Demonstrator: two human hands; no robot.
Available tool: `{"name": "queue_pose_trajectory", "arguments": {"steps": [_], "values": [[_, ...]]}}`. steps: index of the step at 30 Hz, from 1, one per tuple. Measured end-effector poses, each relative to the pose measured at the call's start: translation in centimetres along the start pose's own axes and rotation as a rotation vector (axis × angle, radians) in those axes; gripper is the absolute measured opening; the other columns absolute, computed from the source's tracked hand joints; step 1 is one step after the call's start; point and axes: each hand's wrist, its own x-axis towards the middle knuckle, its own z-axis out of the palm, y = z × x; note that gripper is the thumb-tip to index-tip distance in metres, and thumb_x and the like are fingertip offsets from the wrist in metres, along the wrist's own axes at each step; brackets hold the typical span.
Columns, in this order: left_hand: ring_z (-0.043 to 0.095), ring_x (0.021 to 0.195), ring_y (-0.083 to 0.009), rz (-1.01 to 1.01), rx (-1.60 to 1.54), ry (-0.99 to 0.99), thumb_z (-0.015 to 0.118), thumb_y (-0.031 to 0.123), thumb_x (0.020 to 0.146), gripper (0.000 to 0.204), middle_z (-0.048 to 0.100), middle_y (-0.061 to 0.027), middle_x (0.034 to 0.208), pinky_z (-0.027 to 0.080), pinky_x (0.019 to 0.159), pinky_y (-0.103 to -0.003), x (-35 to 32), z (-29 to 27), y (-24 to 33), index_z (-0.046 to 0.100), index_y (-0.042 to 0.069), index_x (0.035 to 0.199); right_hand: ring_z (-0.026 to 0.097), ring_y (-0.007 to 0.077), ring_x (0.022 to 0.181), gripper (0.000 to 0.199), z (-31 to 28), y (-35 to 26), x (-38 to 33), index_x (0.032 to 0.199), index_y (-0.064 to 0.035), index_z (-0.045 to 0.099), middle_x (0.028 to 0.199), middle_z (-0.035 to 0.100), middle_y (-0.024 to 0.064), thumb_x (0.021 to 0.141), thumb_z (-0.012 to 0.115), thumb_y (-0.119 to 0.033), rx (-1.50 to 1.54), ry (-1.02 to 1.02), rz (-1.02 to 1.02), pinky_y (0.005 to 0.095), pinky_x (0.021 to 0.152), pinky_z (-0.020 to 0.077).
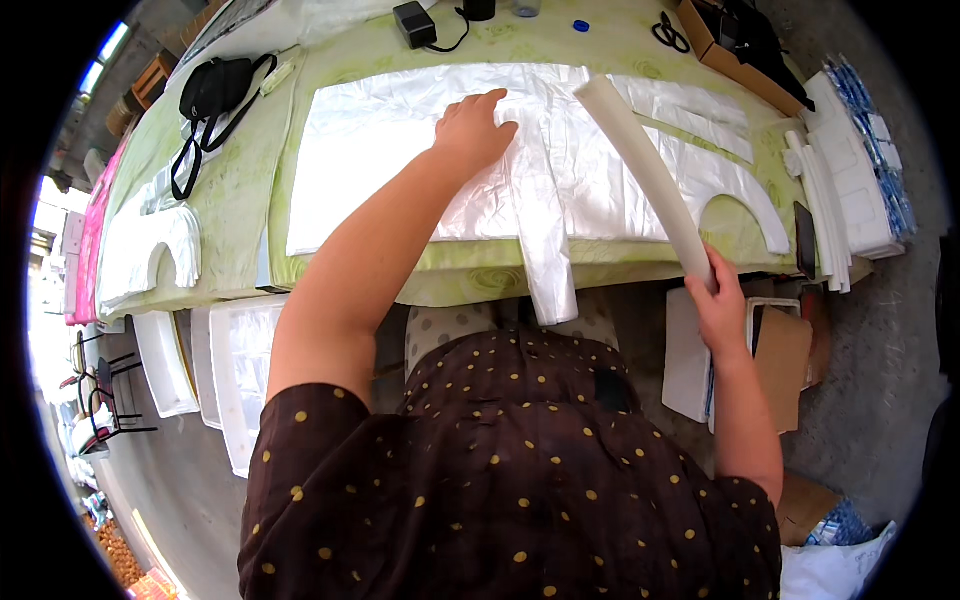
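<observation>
Plastic sheet (370, 170), near edge: spread on the green-covered desk (560, 38), one long strip (548, 262) hanging over the front toward the wearer's dark, dotted shirt (490, 450); a brush from the body could drag it askew.
Right hand (720, 305): fingers wrapped around the lower end of a long, pale stick (652, 165), which slants up across the sheet's right part.
Stick's risk: a careless sweep would likely crease or shift the thin plastic.
Left hand (475, 130): fingers loosely spread over the sheet's middle, grasping nothing visible; too light a press might let the plastic slip.
Sheet's look: white, glossy and crinkled, with a curved cutout at right.
Desk's far side: a black power adapter (414, 25), a blue cap (581, 26) and black scissors (671, 34).
</observation>
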Motion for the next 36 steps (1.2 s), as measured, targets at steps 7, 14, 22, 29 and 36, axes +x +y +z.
{"name": "queue_pose_trajectory", "arguments": {"steps": [7,14,22,29,36], "values": [[0.065,0.115,-0.0252,-0.025,0.147,-0.286,0.073,0.04,0.083,0.067,0.07,-0.0044,0.12,0.043,0.107,-0.047,5.9,0.1,1.4,0.054,0.024,0.145,0.058,0.0231,0.11,0.056,-0.9,1.7,-5.3,0.138,-0.0045,0.059,0.121,0.059,0.0107,0.084,0.075,-0.006,0.052,-0.009,0.084,0.0341,0.097,0.0466],[0.064,0.109,-0.0259,0.033,0.059,0.105,0.079,0.04,0.082,0.062,0.065,-0.0094,0.127,0.05,0.097,-0.042,9.0,1.0,-0.1,0.062,0.02,0.138,0.057,0.0314,0.11,0.056,-1.2,1.0,-1.8,0.135,-0.0057,0.061,0.121,0.061,0.0131,0.081,0.077,-0.009,-0.163,-0.003,-0.173,0.0396,0.098,0.0462],[0.065,0.094,-0.0209,0.399,-0.464,0.371,0.067,0.002,0.09,0.013,0.066,-0.0105,0.101,0.051,0.085,-0.033,-1.5,-2.8,-1.3,0.062,0.004,0.103,0.056,0.0341,0.107,0.051,-0.6,-2.1,6.1,0.125,-0.009,0.067,0.113,0.061,0.0124,0.075,0.078,-0.009,-0.28,-0.09,-0.385,0.0423,0.095,0.0465],[0.061,0.096,-0.0287,0.515,-0.506,0.431,0.066,-0.008,0.084,0.025,0.063,-0.0127,0.103,0.05,0.085,-0.036,-8.3,-2.6,-1.5,0.06,0.003,0.106,0.055,0.0312,0.108,0.049,0.2,-1.1,11.2,0.128,-0.0127,0.068,0.112,0.061,0.0097,0.079,0.073,-0.015,-0.341,-0.219,-0.35,0.0405,0.097,0.0475],[0.057,0.124,-0.0303,0.827,-0.096,-0.237,0.07,0.014,0.088,0.033,0.063,-0.0074,0.131,0.045,0.107,-0.043,-9.2,-1.3,-0.1,0.069,0.009,0.121,0.055,0.0325,0.106,0.048,1.8,-1.7,14.3,0.129,-0.0134,0.067,0.109,0.062,0.0103,0.081,0.073,-0.017,-0.511,-0.187,-0.315,0.0419,0.096,0.0476]]}}
